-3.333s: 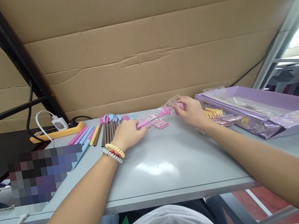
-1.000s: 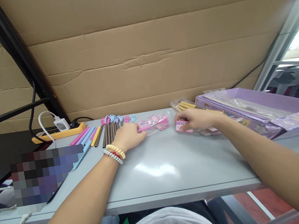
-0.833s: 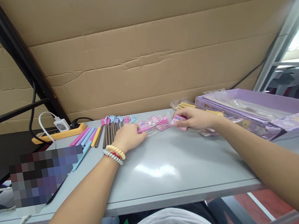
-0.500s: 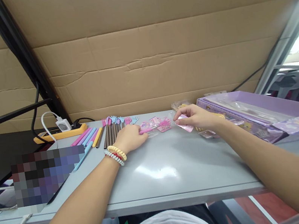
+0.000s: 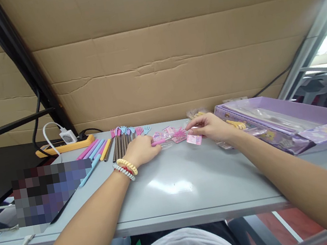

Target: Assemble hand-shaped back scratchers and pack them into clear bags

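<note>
Near the middle of the table, my left hand (image 5: 143,151) is closed around the handle end of a small pink back scratcher (image 5: 160,141). Its hand-shaped pink head (image 5: 179,133) points right, over clear wrappers with pink printed cards (image 5: 168,130). My right hand (image 5: 210,127) pinches a pink card (image 5: 194,139) between thumb and fingers, close to that head. Left of my left hand, several back scratchers (image 5: 120,146) lie side by side, with brownish shafts and pink, blue and purple hand-shaped heads. Coloured handles (image 5: 94,150) fan out beside them.
A purple box (image 5: 269,107) holding clear plastic stands at the right. Yellow pieces in clear wrappers (image 5: 236,124) lie against it. A yellow power strip (image 5: 70,145) with a white charger (image 5: 68,135) is back left, near a blurred-out item (image 5: 53,195). Cardboard (image 5: 144,46) walls the back.
My right hand has moved slightly left with the pink card, bringing it nearer the pink head. My left hand has stayed in place on the pink handle.
</note>
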The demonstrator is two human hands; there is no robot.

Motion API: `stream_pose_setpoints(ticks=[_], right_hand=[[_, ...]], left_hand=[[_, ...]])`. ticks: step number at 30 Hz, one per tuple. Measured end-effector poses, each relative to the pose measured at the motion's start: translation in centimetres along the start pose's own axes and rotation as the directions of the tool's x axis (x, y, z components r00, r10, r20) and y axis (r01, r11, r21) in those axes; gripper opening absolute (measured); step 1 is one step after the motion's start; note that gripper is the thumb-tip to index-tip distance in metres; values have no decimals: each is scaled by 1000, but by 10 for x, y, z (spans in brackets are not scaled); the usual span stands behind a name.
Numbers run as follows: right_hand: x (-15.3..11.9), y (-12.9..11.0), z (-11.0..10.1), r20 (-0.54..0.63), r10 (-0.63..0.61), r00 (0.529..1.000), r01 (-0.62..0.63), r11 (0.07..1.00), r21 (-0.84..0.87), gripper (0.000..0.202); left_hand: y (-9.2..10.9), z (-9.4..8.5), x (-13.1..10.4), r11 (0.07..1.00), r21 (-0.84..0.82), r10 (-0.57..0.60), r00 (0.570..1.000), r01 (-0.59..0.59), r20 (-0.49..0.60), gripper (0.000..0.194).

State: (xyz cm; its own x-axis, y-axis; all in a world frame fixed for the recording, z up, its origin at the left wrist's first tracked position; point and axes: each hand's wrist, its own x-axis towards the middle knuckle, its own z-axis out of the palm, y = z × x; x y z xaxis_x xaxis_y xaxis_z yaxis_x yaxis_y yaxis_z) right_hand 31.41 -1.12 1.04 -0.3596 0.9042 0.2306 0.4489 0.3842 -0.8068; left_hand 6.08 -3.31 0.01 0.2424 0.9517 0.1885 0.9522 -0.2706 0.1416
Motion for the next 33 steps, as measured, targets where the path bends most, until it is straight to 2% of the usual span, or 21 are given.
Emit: stream_pose_setpoints(ticks=[5, 8, 12, 16, 18, 20, 22, 26, 30, 33], right_hand=[[-2, -3, 4, -111, 5, 994, -3, 1000, 15, 29], [-2, -2, 7, -105, -21, 994, 15, 998, -53, 32], [0, 0, 15, 4, -118, 993, 116, 963, -242, 30], [-1, 2, 22, 202, -174, 964, 252, 844, -474, 21], [-1, 2, 23, 242, -162, 957, 271, 799, -537, 15], [-1, 2, 22, 188, -165, 968, 244, 780, -576, 10], [-1, 1, 20, 61, -187, 981, 186, 783, -594, 6], [2, 2, 17, -176, -205, 963, 59, 795, -604, 9], [7, 7, 15, -297, -238, 925, -5, 773, -634, 22], [8, 9, 9, -329, -190, 925, -45, 805, -591, 20]], left_hand=[[1, 0, 0, 1000, 1, 5, 1000, -5, 2, 31], [1, 1, 0, 1000, 3, 9, 1000, -9, -5, 31], [0, 1, 0, 1000, 7, 11, 1000, -11, -11, 29], [1, 0, 0, 1000, 3, 12, 1000, -12, -8, 29], [1, 0, 0, 1000, 2, 9, 1000, -9, -5, 29], [1, 0, 0, 1000, 3, 6, 1000, -6, -4, 29], [1, 0, 0, 1000, 4, 6, 1000, -6, -4, 29], [2, 1, -1, 1000, 6, 15, 1000, -15, -3, 29], [3, 0, -1, 1000, 9, 30, 1000, -30, -8, 29], [3, 0, -1, 999, 8, 31, 999, -31, -9, 28]])
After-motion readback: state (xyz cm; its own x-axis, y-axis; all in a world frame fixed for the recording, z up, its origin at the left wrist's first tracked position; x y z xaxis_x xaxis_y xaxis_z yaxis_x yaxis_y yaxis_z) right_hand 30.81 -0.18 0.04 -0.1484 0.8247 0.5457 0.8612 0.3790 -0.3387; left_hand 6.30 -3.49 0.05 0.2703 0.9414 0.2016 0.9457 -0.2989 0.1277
